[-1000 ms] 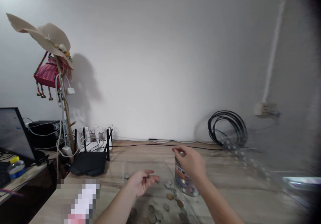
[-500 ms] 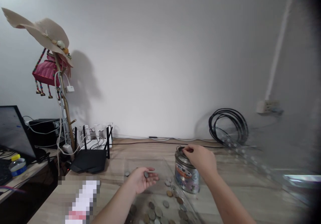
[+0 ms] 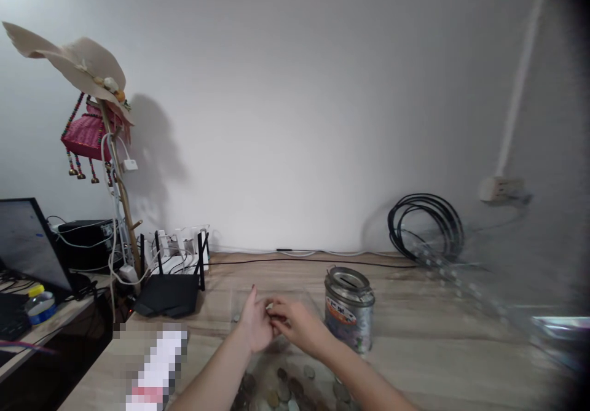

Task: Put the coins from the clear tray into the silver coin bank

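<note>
1. A small pale coin (image 3: 270, 306) sits where the two hands meet, low in the middle of the view and just above the wooden surface (image 3: 437, 349).
2. The right hand (image 3: 295, 326) has its fingertips drawn narrow, pinching the coin. Half a second ago this hand was at the top of the tin (image 3: 349, 308); it has since crossed left and now stands clear of it.
3. The left hand (image 3: 255, 326) is open with its fingers stretched upward, touching the right hand. Before, its palm lay flatter, with a coin resting in it.
4. The tin stands upright, just right of the hands, with its slotted lid showing.
5. Loose coins (image 3: 288, 392) lie scattered below the hands.
6. A black router (image 3: 168, 293) stands well to the left, and a coil of cable (image 3: 426, 227) leans on the wall to the right.
</note>
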`<state>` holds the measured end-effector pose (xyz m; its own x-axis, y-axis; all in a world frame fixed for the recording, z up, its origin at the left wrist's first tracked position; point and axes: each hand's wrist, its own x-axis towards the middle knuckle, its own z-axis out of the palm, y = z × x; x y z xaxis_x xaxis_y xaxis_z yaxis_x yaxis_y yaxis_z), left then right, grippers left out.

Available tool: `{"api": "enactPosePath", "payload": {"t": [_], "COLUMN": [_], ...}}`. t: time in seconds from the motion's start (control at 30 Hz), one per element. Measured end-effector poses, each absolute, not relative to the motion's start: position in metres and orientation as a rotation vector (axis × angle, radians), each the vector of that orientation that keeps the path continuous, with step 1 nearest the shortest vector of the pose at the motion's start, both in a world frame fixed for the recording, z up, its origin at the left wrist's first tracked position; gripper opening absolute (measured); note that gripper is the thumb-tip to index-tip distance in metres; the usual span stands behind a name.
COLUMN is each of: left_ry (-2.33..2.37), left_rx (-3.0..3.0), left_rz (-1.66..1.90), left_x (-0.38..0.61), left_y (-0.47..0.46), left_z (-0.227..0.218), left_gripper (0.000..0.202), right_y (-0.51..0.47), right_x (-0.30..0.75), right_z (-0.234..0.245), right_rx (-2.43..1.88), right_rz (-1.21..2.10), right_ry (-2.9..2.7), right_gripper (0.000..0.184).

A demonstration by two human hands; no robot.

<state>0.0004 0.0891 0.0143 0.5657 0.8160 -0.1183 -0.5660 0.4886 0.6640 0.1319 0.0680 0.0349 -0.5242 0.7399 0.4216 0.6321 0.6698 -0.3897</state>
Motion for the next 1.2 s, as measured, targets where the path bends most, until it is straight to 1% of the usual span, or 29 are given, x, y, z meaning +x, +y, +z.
{"api": "enactPosePath", "payload": {"t": [0.13,0.23,0.33,0.43,0.5,0.6,0.7,0.8,0.87,0.93,0.97,1.0,1.07,1.13,1.2], "left_ry": [0.377,0.421,0.485,0.524,0.544,0.675,0.947,1.071,1.007,0.941,0.935,0.955,1.062,1.160,1.186], "left_rx": [0.660,0.715,0.794,0.827,0.832,0.925,1.192,1.587,1.789,1.869,1.876,1.867,1.832,1.820,1.865], "left_rz": [0.841,0.790,0.769,0.801,0.848,0.889,0.841,0.841,0.901,0.932,0.923,0.893,0.799,0.701,0.630], "left_x": [0.001,0.003,0.003,0.000,0.000,0.003,0.009,0.008,0.003,-0.003,-0.006,-0.008,-0.011,-0.011,-0.013], "left_y": [0.085,0.082,0.081,0.082,0.083,0.083,0.080,0.075,0.071,0.069,0.069,0.069,0.071,0.068,0.060], "left_z": [0.015,0.016,0.016,0.018,0.020,0.018,0.011,0.001,-0.007,-0.013,-0.016,-0.018,-0.019,-0.018,-0.015], "left_gripper": [0.052,0.054,0.056,0.052,0.046,0.035,0.025,0.021,0.026,0.037,0.042,0.045,0.044,0.039,0.036], "right_y": [0.071,0.075,0.078,0.083,0.087,0.093,0.097,0.097,0.094,0.091,0.089,0.086,0.079,0.068,0.051], "right_x": [0.132,0.142,0.165,0.204,0.228,0.250,0.256,0.255,0.251,0.241,0.233,0.223,0.198,0.174,0.156], "right_z": [0.031,0.038,0.051,0.068,0.076,0.079,0.075,0.073,0.075,0.080,0.081,0.081,0.073,0.054,0.027], "right_rx": [-1.158,-1.241,-1.355,-1.535,-1.775,-1.956,-1.945,-1.943,-1.873,-1.709,-1.611,-1.524,-1.407,-1.372,-1.435], "right_rz": [0.179,0.015,-0.198,-0.352,-0.366,-0.196,-0.093,-0.133,-0.233,-0.350,-0.357,-0.307,-0.066,0.199,0.340], "right_ry": [-2.321,-2.265,-2.009,-1.712,-1.570,-1.546,-1.588,-1.619,-1.636,-1.637,-1.648,-1.687,-1.863,-2.125,-2.362], "right_gripper": [0.021,0.024,0.031,0.031,0.029,0.023,0.020,0.021,0.024,0.029,0.031,0.033,0.034,0.036,0.046]}}
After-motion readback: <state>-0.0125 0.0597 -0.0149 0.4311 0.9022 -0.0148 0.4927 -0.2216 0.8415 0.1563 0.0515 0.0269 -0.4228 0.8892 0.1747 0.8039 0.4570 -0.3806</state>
